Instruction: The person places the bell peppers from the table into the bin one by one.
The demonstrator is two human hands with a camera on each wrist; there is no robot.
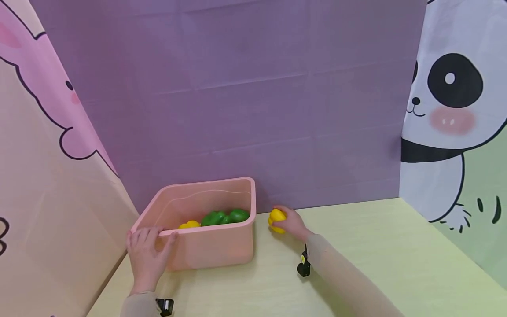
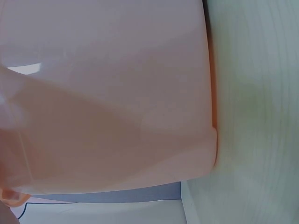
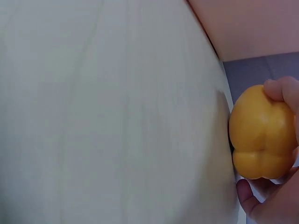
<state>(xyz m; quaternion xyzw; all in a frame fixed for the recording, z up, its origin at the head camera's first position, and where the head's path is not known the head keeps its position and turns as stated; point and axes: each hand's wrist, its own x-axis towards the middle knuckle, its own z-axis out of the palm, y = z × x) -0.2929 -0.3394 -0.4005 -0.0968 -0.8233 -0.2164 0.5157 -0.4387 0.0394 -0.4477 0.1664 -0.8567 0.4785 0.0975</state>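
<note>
A yellow bell pepper [image 1: 277,221] is held between the thumb and fingers of my right hand [image 1: 292,223], just right of the pink bin [image 1: 210,246]. Close up in the right wrist view, the yellow bell pepper [image 3: 264,133] is at or just above the tabletop, fingertips on its sides. My left hand [image 1: 148,255] grips the bin's rim at the near left corner, thumb against the outer front wall. Inside the bin are green bell peppers [image 1: 225,217] and a yellow one [image 1: 190,224], partly hidden by the front wall. The left wrist view is mostly bin wall [image 2: 117,107].
The bin stands on a pale wooden table [image 1: 356,246], near a purple backdrop [image 1: 245,97] along the back edge. A cartoon-printed wall [image 1: 59,198] rises on the left, and a panda-printed one [image 1: 435,176] on the right.
</note>
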